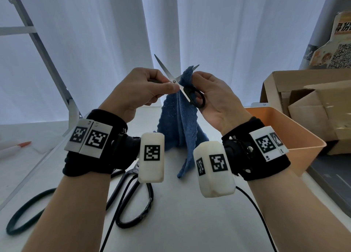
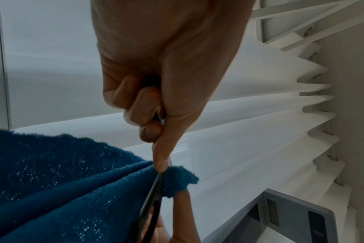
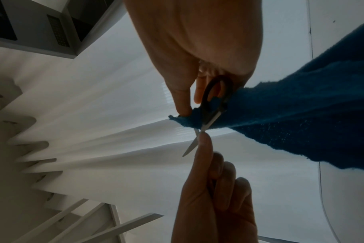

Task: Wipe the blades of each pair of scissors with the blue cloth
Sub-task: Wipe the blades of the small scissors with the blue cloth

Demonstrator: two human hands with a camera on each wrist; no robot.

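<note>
Held well above the white surface (image 1: 190, 213), small black-handled steel scissors (image 1: 175, 81) opened wide, left hand (image 1: 136, 92) fingers pinching near the pivot, right hand (image 1: 214, 97) fingers pinching the blue woven cloth (image 1: 180, 122) round the right-pointing blade, its long axis running up-right from that grip.

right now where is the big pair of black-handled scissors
In the head view the large black-handled scissors lie flat on the white table, low and left of centre under the left hand, beside the hanging blue cloth.
</note>
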